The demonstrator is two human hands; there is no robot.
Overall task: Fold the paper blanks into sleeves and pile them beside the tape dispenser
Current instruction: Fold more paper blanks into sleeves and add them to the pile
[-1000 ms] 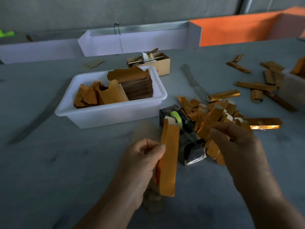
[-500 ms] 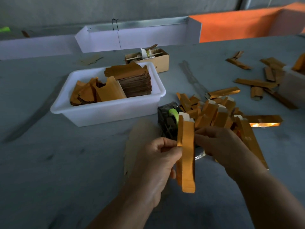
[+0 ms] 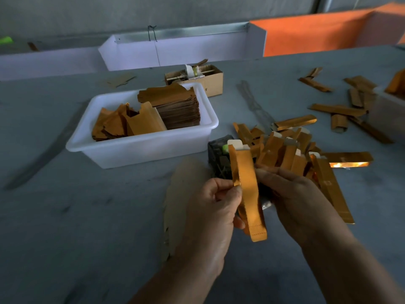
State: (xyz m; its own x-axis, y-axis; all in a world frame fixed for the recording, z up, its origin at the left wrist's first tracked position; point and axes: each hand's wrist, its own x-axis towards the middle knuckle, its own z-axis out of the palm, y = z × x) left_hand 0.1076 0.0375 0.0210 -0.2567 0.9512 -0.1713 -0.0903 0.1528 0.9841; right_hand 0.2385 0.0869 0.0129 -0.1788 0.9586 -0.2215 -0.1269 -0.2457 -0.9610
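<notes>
Plainly the gold paper sleeve [image 3: 248, 189] at lower centre of the frame is light, thin card with a glossy foil face, likely slippery and easy to crease, so it is best held by its long folded edges rather than the flat face. The left hand [image 3: 215, 210] pinches its left edge between thumb and curled fingers; the right hand [image 3: 300, 198] has its fingertips curled against the right edge, though their exact contact is hidden behind the card. The sleeve stands nearly upright above the table, in front of the dark tape dispenser [image 3: 219, 156]. Just right of the dispenser lies the heap of finished sleeves [image 3: 282, 148].

At centre left, the white plastic tub [image 3: 140, 148] holds a tall stack of flat blanks [image 3: 175, 108] on its right side and looser, tilted blanks [image 3: 122, 122] on its left. Behind it, an open cardboard box [image 3: 210, 81] holds a roll on a rod.
</notes>
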